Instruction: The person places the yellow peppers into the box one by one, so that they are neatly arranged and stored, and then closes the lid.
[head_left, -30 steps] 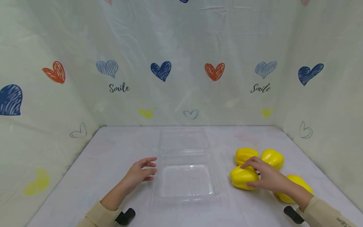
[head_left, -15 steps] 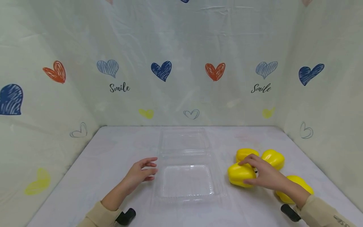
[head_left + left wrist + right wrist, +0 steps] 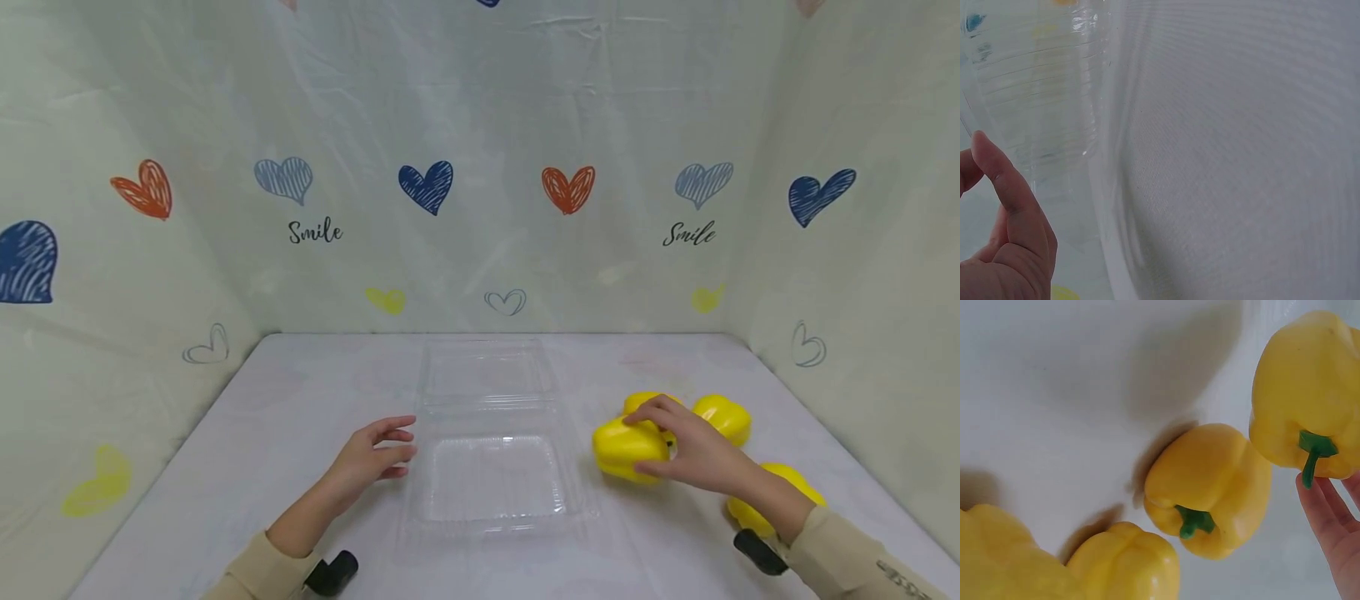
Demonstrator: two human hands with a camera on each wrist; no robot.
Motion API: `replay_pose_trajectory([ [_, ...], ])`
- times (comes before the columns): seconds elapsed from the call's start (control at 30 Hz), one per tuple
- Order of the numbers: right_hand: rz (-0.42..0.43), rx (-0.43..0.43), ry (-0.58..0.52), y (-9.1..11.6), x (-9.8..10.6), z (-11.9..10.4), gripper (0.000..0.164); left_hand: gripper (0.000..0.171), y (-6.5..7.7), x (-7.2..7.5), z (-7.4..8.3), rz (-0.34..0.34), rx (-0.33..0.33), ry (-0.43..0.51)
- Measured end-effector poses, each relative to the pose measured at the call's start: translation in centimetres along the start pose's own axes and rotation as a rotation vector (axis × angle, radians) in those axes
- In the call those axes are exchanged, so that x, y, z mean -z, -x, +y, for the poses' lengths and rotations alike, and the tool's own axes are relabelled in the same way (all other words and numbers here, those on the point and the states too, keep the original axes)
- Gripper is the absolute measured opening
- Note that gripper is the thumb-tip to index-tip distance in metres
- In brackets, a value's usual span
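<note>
My right hand grips a yellow bell pepper between thumb and fingers. In the right wrist view this pepper has a green stem, and its shadow falls apart from it, so it is lifted off the table. A clear plastic clamshell box lies opened out in the middle, its lid folded away toward the back. Beside the box's left edge hovers my left hand, fingers loosely bent with nothing in them; whether it touches the box I cannot tell.
Other yellow bell peppers lie on the right side: one behind the held pepper, one farther right, and one partly under my right forearm. The white-covered table ends at a heart-printed curtain.
My right hand has raised the bell pepper and carried it a little left, toward the box. The left hand and the box stay where they were.
</note>
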State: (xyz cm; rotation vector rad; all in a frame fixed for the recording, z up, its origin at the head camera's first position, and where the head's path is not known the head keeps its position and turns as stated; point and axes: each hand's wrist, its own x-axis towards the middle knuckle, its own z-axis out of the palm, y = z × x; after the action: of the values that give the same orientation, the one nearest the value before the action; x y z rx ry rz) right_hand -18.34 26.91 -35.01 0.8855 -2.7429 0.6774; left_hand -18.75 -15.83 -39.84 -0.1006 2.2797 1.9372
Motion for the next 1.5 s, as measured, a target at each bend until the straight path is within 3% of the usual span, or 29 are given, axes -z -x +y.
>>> replay_pose_trajectory([
  [0.3,0.066,0.074,0.016,-0.7,0.6,-0.4,0.047,0.046,-0.1,0.0,0.1,-0.006,0.008,-0.013],
  [0.8,0.048,0.064,-0.001,-1.9,1.0,-1.2,0.044,0.047,0.0,0.0,0.1,-0.019,-0.01,-0.003],
  [1.5,0.037,0.085,-0.041,-4.5,0.2,-2.8,0.045,0.048,0.4,0.2,0.5,-0.035,0.003,-0.005],
])
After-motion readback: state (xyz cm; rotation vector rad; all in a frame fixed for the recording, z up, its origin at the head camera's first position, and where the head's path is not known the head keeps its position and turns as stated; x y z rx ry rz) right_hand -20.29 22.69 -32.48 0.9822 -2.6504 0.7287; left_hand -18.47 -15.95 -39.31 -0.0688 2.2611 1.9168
